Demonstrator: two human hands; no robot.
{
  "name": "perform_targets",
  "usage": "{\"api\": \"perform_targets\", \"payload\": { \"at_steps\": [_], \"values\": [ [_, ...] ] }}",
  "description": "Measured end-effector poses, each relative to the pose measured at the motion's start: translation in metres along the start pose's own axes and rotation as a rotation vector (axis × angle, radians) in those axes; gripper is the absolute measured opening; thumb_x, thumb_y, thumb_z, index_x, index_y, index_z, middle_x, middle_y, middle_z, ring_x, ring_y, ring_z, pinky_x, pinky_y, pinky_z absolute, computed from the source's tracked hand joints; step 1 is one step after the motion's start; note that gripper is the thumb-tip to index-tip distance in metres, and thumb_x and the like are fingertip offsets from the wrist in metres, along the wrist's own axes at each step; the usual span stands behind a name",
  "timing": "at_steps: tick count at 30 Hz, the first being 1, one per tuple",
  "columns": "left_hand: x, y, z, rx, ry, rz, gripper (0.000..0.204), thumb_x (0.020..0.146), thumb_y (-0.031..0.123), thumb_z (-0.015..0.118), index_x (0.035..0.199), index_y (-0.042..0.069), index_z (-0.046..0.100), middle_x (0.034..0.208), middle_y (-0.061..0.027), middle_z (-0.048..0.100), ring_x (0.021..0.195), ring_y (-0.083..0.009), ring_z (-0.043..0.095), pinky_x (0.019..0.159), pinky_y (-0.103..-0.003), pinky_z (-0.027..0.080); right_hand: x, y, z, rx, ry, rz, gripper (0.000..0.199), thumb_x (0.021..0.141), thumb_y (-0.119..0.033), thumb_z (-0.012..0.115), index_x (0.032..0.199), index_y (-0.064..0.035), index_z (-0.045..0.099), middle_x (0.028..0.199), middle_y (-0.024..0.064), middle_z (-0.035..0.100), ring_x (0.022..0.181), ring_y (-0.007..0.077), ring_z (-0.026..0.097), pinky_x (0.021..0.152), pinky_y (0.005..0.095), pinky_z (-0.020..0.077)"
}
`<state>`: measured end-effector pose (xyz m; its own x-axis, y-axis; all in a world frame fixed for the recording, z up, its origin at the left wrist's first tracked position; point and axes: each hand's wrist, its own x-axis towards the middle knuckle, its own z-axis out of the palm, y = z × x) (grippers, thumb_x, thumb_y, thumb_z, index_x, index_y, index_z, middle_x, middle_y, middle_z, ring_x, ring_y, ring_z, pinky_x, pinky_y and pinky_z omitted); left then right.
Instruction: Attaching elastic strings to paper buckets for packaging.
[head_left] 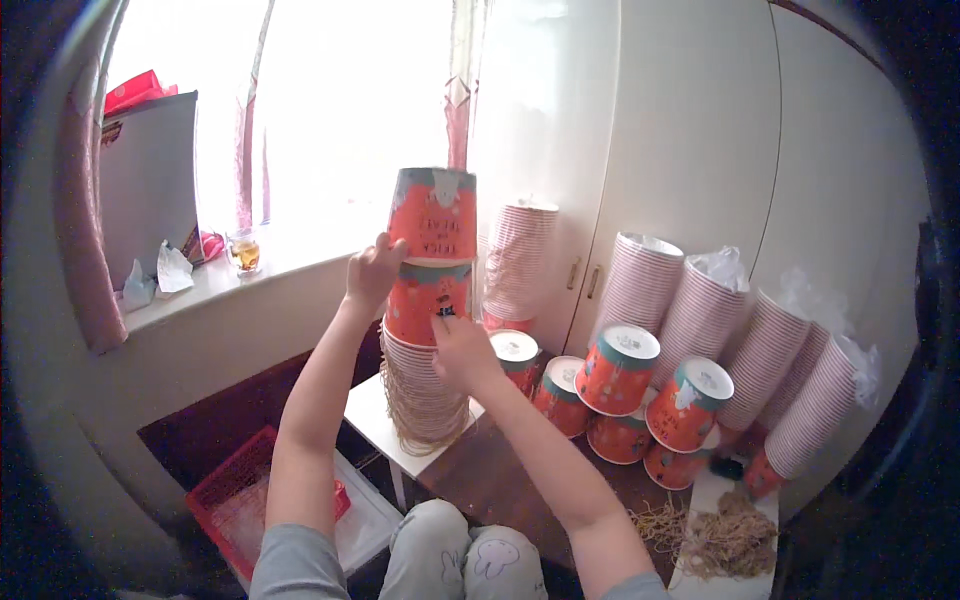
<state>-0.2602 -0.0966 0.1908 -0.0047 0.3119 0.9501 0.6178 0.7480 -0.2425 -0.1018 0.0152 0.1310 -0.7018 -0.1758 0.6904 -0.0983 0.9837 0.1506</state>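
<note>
Orange buckets (pixel 435 215) gripped: left hand (pixel 374 274) upper, right hand (pixel 465 354) lower; twine (pixel 733 540), upturned buckets (pixel 610 380), tall stacks (pixel 704 310) crowd right side.

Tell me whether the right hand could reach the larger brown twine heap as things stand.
Likely yes: though the right hand is at the cup stack, the twine heap lies uncovered to its right.

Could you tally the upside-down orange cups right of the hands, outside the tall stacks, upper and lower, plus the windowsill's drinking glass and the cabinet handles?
Upper orange cups: 2
Lower orange cups: 4, some partly hidden
Drinking glass: 1
Cabinet handles: 2
Total: 9
</note>
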Motion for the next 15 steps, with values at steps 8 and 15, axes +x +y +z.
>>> {"api": "perform_targets", "payload": {
  "at_steps": [8,15],
  "values": [
    [-0.076,0.004,0.009,-0.115,-0.205,-0.015,0.015,0.071,0.006,0.052,0.081,0.008,0.041,0.074,-0.0069,0.046,0.056,-0.0197,0.059,0.044,-0.031,0.049,-0.042,-0.018,0.042,0.109,-0.245,0.057,0.049,0.064,-0.014,0.059,0.108,0.0028,0.047,0.096,0.0160,0.052,0.092,0.0300,0.051,0.080,0.0392,0.0414],
    [-0.045,0.015,-0.033,-0.341,-0.194,-0.180,0.026,0.076,0.009,0.049,0.100,0.005,0.042,0.097,-0.0119,0.049,0.095,-0.0302,0.052,0.071,-0.041,0.048,-0.083,-0.033,0.047,0.334,-0.131,0.005,0.047,0.065,-0.010,0.057,0.109,0.0043,0.046,0.107,0.0195,0.049,0.097,0.0341,0.048,0.086,0.0415,0.0390]
  ]
}}
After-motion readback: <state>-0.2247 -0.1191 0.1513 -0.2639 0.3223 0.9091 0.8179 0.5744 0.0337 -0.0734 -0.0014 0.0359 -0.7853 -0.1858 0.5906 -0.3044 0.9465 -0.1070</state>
